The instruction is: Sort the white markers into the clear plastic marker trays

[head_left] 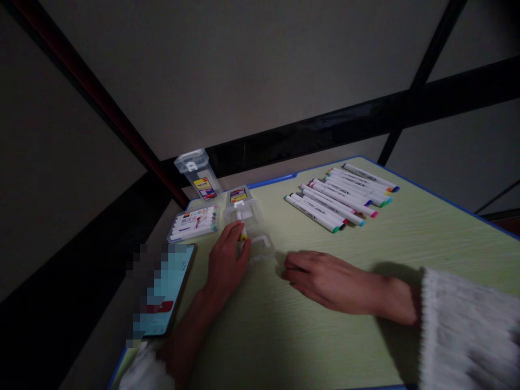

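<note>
My left hand (pixel 227 254) is closed, thumb and fingers around a white marker with a yellow end (pixel 243 235). The marker lies over an opened clear plastic case (pixel 262 246), its far end inside the case. Part of the marker is hidden by my fingers. To the right of the case, my right hand (pixel 320 276) is low over the green table (pixel 280 336), fingers curled together with nothing showing in them. Several white markers with coloured ends (pixel 325 197) lie in a loose row beyond my right hand.
A tall clear case (pixel 201 176) stands at the back left. Nearer is a flat pack of markers (pixel 195 223), with a lit phone (pixel 170 292) below it by the left edge. A wall (pixel 264 70) rises behind the table's blue rim (pixel 272 180).
</note>
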`<state>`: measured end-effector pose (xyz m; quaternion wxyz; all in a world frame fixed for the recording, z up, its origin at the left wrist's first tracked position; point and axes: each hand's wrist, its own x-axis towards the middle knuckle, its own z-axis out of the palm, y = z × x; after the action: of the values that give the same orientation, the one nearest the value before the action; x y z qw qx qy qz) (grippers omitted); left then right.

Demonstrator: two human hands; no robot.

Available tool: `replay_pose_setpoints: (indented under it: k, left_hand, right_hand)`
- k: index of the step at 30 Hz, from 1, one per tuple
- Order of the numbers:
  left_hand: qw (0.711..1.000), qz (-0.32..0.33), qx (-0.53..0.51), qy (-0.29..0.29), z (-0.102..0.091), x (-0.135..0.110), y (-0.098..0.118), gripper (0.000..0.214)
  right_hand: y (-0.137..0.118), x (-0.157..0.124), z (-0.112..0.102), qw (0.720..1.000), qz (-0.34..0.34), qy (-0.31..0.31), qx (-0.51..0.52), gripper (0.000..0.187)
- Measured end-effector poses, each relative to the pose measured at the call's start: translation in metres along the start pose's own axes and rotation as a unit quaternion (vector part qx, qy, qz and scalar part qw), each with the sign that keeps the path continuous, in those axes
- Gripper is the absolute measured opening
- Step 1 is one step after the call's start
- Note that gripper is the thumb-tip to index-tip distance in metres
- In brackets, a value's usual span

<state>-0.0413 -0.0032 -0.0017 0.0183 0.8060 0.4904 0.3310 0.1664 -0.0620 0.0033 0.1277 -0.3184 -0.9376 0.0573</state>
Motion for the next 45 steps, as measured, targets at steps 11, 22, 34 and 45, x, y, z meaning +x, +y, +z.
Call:
replay_pose_setpoints:
  k: [11, 22, 34, 45]
  left_hand:
    - [1.000, 0.000, 0.007, 0.003, 0.0000, 0.0012, 0.0002, 0.029]
    - [1.000, -0.008, 0.009, 0.023, 0.0007, 0.0017, -0.0029, 0.027]
    - [0.999, -0.010, -0.001, 0.033, -0.0006, 0.0017, -0.0044, 0.024]
    - [0.999, -0.005, -0.007, 0.043, -0.0003, 0.0022, -0.0054, 0.022]
  right_hand:
    - [-0.0005, -0.0007, -0.0006, 1.000, 0.003, -0.009, 0.005, 0.021]
    - [-0.0008, -0.0003, -0.0019, 1.000, -0.001, -0.001, 0.011, 0.023]
    - [-0.0004, -0.0004, -0.0017, 1.000, -0.001, -0.008, 0.013, 0.021]
    - [-0.0008, -0.0005, -0.0020, 1.000, 0.000, -0.010, 0.014, 0.022]
